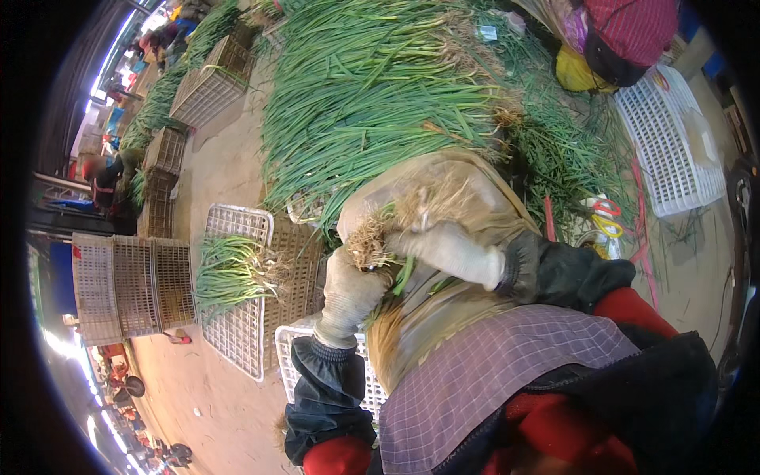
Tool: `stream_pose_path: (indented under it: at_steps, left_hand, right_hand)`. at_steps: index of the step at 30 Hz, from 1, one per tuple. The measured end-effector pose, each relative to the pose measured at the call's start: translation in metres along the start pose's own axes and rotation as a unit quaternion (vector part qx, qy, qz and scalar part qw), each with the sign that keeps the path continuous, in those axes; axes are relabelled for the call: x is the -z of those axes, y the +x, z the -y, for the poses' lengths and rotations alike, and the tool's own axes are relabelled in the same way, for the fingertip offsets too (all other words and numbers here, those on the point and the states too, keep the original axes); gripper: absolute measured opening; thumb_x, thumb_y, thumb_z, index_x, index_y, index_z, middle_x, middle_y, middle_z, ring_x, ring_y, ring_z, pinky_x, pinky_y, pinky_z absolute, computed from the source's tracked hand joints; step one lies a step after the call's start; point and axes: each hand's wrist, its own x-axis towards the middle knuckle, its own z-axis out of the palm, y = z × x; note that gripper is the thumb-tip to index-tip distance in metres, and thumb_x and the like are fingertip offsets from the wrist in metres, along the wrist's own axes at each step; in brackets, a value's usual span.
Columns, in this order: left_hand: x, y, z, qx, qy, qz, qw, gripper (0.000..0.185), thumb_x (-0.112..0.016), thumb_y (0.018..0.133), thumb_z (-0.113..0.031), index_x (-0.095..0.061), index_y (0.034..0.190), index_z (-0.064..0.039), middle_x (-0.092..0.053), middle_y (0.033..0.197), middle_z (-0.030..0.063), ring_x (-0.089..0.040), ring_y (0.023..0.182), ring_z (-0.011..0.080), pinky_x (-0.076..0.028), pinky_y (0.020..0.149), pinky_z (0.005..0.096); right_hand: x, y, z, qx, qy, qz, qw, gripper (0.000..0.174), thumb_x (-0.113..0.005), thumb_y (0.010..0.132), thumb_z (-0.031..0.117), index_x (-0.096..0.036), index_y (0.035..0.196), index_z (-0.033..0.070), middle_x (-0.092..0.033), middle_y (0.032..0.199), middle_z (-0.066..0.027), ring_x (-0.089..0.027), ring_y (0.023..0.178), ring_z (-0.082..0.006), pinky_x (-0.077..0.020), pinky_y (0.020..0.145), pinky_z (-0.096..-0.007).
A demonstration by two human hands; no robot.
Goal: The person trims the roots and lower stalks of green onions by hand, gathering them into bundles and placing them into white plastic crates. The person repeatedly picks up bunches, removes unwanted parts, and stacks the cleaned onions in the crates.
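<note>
My left hand point(355, 294), in a pale knitted glove, is closed around a bunch of green onions held over my lap. The bunch's brown, tangled roots point(368, 240) point upward, and some green leaves point(405, 276) show below the hands. From the right comes my gloved right hand point(451, 249), its fingertips against the root end. Whether those fingers grip anything is hidden. Dry, pale roots point(436, 199) lie on the tan cover point(481, 178) over my knees, just beyond the right hand. A checked purple cloth point(504, 362) covers my waist.
A large heap of green onions point(380, 101) lies beyond my knees. To the left, a smaller bunch point(237, 270) rests on a plastic crate point(237, 344), near stacked crates point(130, 285). At right are loose leaves point(552, 154), red and yellow ties point(605, 219), a white crate point(671, 142) and another person point(632, 29).
</note>
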Motion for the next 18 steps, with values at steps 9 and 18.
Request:
stream_pose_path:
  at_steps: [9, 18]
  left_hand:
    - [0.028, -0.023, -0.044, 0.122, -0.199, -0.223, 0.947, 0.061, -0.064, 0.078, 0.018, -0.048, 0.135, 0.0, -0.063, 0.104, 0.0083, -0.065, 0.09, 0.0192, -0.059, 0.08, 0.0309]
    - [-0.001, -0.017, -0.079, 0.078, -0.19, -0.067, 0.976, 0.061, -0.068, 0.079, 0.015, -0.048, 0.135, 0.001, -0.066, 0.114, 0.0109, -0.066, 0.101, 0.0201, -0.057, 0.087, 0.0311]
  right_hand:
    - [0.023, 0.011, -0.005, -0.073, 0.353, 0.045, 0.932, 0.038, -0.061, 0.103, 0.033, -0.068, 0.12, 0.0, -0.069, 0.106, -0.0029, -0.065, 0.098, -0.0131, -0.0525, 0.086, -0.0295]
    - [0.018, 0.026, -0.026, 0.027, 0.398, 0.088, 0.913, 0.036, -0.051, 0.105, 0.011, -0.051, 0.137, -0.003, -0.068, 0.116, -0.0146, -0.067, 0.106, -0.0198, -0.0566, 0.09, -0.0313]
